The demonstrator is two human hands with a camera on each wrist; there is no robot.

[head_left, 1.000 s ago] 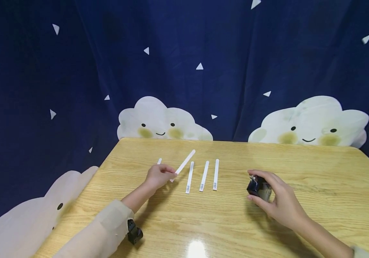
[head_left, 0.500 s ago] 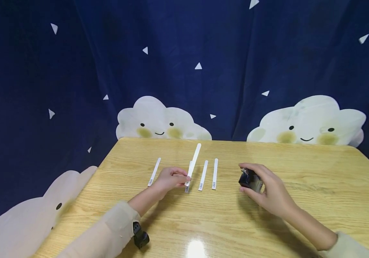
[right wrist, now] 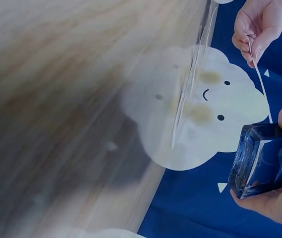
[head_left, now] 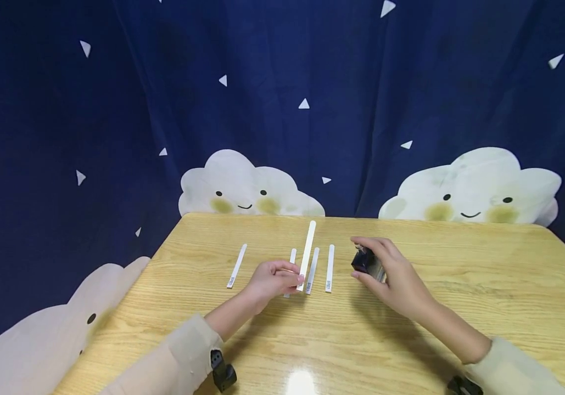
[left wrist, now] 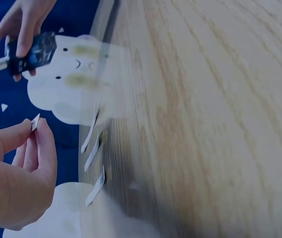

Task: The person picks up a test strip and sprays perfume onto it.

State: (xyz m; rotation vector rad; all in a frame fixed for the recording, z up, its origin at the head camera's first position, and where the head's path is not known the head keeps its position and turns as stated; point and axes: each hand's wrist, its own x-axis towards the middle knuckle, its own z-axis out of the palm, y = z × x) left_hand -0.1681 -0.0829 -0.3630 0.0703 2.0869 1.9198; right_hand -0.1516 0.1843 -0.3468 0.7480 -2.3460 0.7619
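My left hand [head_left: 271, 284] pinches the labelled lower end of a white paper test strip [head_left: 308, 249] between thumb and fingers; the strip points up and away, raised over the table. Opposite it, my right hand [head_left: 403, 282] grips a dark, clear-walled perfume bottle [head_left: 365, 261] by its sides. A silver spray nozzle on the bottle [left wrist: 36, 52] shows in the left wrist view. From the right wrist view, the bottle [right wrist: 262, 158] is off the table, and the held strip [right wrist: 260, 84] curves towards it. Behind my left hand, another strip [head_left: 292, 257] is partly hidden.
Other white strips lie on the wooden table [head_left: 460, 274]: one at the left [head_left: 237, 266], and two right of the held one, a nearer strip [head_left: 314, 267] and a farther strip [head_left: 330, 269]. A dark blue curtain [head_left: 282, 131] with cloud faces hangs behind the table.
My left hand has lifted the strip from the table and carried it right, turning it more upright. My right hand has brought the perfume bottle left, closer to the strip.
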